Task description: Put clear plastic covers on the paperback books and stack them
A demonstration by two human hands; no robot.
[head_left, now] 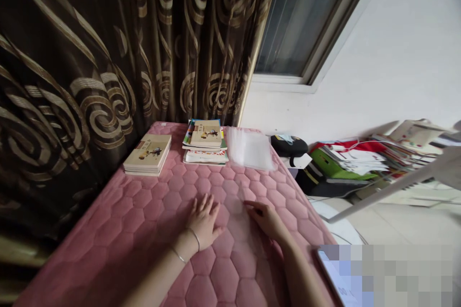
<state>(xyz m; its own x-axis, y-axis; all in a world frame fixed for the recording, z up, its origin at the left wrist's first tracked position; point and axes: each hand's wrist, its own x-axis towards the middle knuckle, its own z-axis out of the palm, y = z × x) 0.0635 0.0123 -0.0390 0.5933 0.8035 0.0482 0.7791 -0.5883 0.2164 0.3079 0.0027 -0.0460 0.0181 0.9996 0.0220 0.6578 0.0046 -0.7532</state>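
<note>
A clear plastic sheet (236, 204), hard to make out, lies over the pink quilted surface in front of me. My left hand (204, 223) rests flat near the sheet's left side, fingers spread, with two thin bracelets on the wrist. My right hand (264, 218) is at the sheet's right part, its fingers drawn together in a pinch on the film. Beyond the hands lies a stack of clear plastic covers (250, 148). Left of them is a pile of books (206, 134) with a beige illustrated book on top. Farther left sits a stack of matching beige books (148, 153).
A patterned dark curtain (162, 48) hangs at the left and back. Right of the pink surface are a black case (289, 146), piled papers and folders (355, 158), and a slanting white lamp arm (382, 189). A screen device (333, 276) lies at the lower right.
</note>
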